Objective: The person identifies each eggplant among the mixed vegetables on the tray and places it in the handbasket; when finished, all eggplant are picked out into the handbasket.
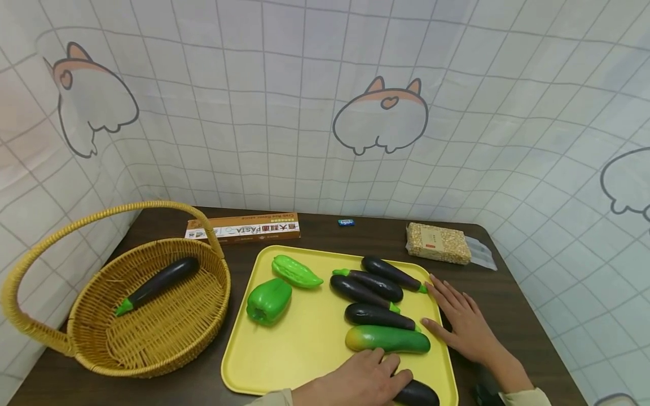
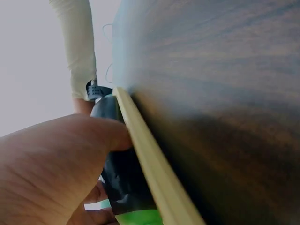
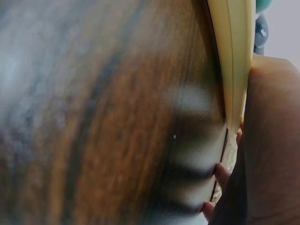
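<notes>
At the front of the yellow tray, my left hand grips a dark eggplant. The left wrist view shows the thumb on this eggplant, its green cap close to the tray's rim. My right hand is spread at the tray's right edge, holding nothing; its thumb and index fingertips are near the stems of two eggplants. Just beyond the left hand lies a green cucumber-like vegetable with a yellowish end. Behind it lie several more eggplants.
On the tray's left are a green bell pepper and a ribbed green bitter melon. A wicker basket with a tall handle holds one eggplant. Behind stand a pasta box, a small blue packet and a bag of grain.
</notes>
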`<state>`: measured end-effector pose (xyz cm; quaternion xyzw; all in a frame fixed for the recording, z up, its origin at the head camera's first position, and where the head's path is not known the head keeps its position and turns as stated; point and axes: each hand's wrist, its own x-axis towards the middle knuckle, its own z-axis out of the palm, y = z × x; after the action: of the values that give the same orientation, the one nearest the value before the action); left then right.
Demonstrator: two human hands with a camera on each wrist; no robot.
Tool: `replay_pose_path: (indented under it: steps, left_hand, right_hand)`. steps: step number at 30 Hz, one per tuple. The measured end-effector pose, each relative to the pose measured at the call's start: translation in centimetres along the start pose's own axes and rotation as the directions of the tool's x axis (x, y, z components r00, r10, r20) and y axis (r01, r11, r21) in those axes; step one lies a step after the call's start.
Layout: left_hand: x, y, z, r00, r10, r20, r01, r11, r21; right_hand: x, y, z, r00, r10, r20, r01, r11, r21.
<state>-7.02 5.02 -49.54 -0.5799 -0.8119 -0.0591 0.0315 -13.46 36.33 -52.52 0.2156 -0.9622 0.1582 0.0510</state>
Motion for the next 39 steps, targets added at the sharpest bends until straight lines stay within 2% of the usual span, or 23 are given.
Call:
replay_pose_path:
  steps: [4, 12, 17, 21, 29, 39]
  left_hand:
    - [-0.4, -0.2, -0.1, 1.0, 0.006, -0.018, -0.006, 1.0, -0.025]
    - [-1.4, -0.6, -0.5, 0.999, -0.026, 0.048, 0.032, 0.988, -0.149]
    - [-2.0, -0.8, -0.7, 0.999, -0.016, 0.043, 0.024, 0.982, -0.187]
    - [-2.3, -1.0, -0.8, 0.998, -0.037, 0.04, 0.046, 0.969, -0.243]
    - [-2.7, -1.7, -1.2, 0.996, -0.081, -0.041, 0.068, 0.963, -0.259]
    - [-3.5, -2.9, -2.0, 0.975, -0.143, -0.17, 0.114, 0.979, -0.172]
  right_hand:
    - [0.0, -0.3, 0.0, 1.0, -0.004, -0.004, 0.004, 1.0, 0.003]
    - [0.0, -0.5, -0.3, 1.0, -0.021, -0.012, 0.021, 1.0, 0.001]
    - [-0.1, -0.4, -0.1, 0.999, -0.028, -0.015, 0.028, 1.0, -0.003]
    - [-0.1, -0.5, -0.1, 1.0, -0.019, -0.019, 0.019, 1.0, 0.002]
    - [0.0, -0.3, 0.1, 0.998, -0.041, -0.047, 0.041, 0.999, -0.008]
    - [0.0, -0.2, 0.0, 1.0, -0.023, -0.018, 0.023, 1.0, 0.001]
